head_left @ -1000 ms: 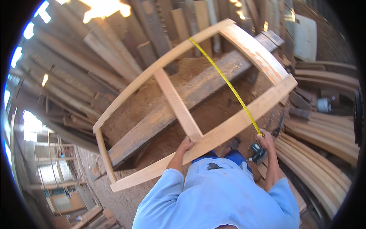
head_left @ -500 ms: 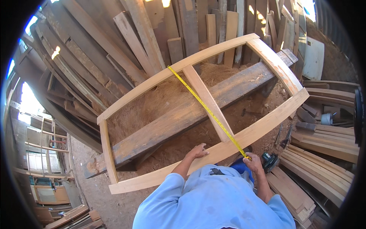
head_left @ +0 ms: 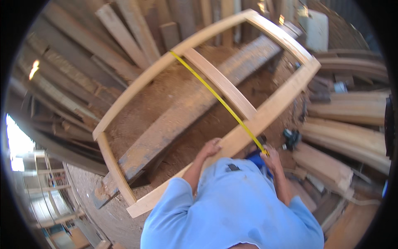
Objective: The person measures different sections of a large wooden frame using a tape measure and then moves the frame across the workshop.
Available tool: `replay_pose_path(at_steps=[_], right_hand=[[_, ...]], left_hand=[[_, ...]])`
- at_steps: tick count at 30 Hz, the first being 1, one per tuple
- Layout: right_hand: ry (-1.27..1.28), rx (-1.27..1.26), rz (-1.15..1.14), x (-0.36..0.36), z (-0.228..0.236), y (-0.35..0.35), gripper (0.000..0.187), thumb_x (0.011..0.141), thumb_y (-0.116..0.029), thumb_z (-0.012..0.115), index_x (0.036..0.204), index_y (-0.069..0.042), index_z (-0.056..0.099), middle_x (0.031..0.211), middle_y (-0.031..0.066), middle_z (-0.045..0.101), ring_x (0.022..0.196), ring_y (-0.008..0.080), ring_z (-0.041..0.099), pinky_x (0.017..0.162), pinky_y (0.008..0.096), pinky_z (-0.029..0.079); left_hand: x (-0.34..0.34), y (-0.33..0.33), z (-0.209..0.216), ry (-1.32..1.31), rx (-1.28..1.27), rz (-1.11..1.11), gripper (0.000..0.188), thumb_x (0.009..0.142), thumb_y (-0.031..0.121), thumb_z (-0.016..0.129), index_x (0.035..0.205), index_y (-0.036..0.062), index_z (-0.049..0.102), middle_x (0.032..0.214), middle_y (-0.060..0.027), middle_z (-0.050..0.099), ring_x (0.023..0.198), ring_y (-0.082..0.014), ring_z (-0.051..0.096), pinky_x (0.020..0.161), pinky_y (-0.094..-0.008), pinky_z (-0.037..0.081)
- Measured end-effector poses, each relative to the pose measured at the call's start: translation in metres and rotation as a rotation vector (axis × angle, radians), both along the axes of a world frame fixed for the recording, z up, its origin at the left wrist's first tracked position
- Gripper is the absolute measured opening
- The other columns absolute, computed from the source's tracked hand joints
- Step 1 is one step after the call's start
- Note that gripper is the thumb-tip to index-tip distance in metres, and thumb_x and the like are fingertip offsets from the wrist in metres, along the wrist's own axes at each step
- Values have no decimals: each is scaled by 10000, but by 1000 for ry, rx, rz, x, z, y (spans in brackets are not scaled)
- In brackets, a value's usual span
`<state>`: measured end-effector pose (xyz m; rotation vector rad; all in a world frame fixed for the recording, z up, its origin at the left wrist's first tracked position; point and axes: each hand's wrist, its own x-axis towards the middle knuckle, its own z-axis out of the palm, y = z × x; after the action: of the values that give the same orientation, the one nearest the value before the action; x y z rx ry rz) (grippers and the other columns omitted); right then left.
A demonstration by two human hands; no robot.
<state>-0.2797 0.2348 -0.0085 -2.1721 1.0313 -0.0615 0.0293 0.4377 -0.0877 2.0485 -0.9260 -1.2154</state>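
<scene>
A pale wooden frame [head_left: 286, 96] with curved long rails and one crossbar [head_left: 222, 81] lies over a thick, weathered plank [head_left: 157, 133]. The yellow blade of a tape measure [head_left: 215, 94] stretches across it, from the far rail to beyond the near rail, left of the crossbar. At the blade's near end, my right hand [head_left: 271, 157] is closed around the tape measure, whose case is mostly hidden. My left hand [head_left: 210, 148] rests on the near rail with its fingers loosely out, somewhat blurred by motion.
Upright boards [head_left: 120, 33] lean along the far side. Stacked timber [head_left: 344, 133] lies to the right, with a dark green power tool [head_left: 291, 139] near my right hand. Sawdust covers the ground beneath the frame. Slatted wooden frames [head_left: 49, 186] stand at the left.
The view has shifted and tilted, so the frame sits higher and more steeply slanted in the picture. My left hand has slid toward the rail's inner edge. The tape stays stretched across.
</scene>
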Motion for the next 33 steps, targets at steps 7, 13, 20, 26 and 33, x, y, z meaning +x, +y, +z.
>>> replay_pose_path(at_steps=[7, 13, 20, 26, 33], right_hand=[[111, -21, -198, -14, 16, -4, 492, 786, -242, 705, 1233, -44, 661, 1117, 237, 639, 1081, 381, 590, 983, 444, 455], [124, -5, -250, -18, 12, -3, 481, 785, -259, 689, 1223, -62, 667, 1086, 233, 626, 1070, 385, 585, 957, 445, 462], [95, -11, -264, -20, -1, -3, 477, 765, -240, 709, 1213, -81, 679, 1083, 226, 620, 1064, 378, 578, 954, 449, 458], [107, 12, -220, -18, 7, -8, 476, 772, -244, 699, 1205, -47, 674, 1063, 236, 639, 1081, 382, 586, 966, 441, 455], [91, 141, -232, -10, 18, -12, 464, 778, -254, 690, 1187, -34, 678, 1113, 266, 640, 1096, 399, 594, 981, 443, 454]], left_hand=[[-4, -7, 21, 69, 140, 72, 434, 883, 272, 684, 1237, 34, 605, 1192, -189, 672, 1133, -287, 637, 969, -386, 485], [1, -8, 26, 62, 144, 21, 365, 912, 247, 676, 1155, -16, 603, 1065, -136, 679, 978, -197, 628, 875, -344, 489], [8, -11, 28, 103, 133, -11, 392, 906, 265, 690, 1165, -14, 599, 1056, -127, 674, 966, -195, 621, 876, -341, 486], [9, -11, 25, 110, 121, -29, 410, 900, 275, 703, 1171, -14, 596, 1052, -119, 671, 963, -190, 615, 874, -336, 484], [11, -13, 26, 191, 157, -25, 454, 881, 264, 711, 1209, -23, 583, 1115, -162, 671, 1017, -231, 634, 904, -362, 493]])
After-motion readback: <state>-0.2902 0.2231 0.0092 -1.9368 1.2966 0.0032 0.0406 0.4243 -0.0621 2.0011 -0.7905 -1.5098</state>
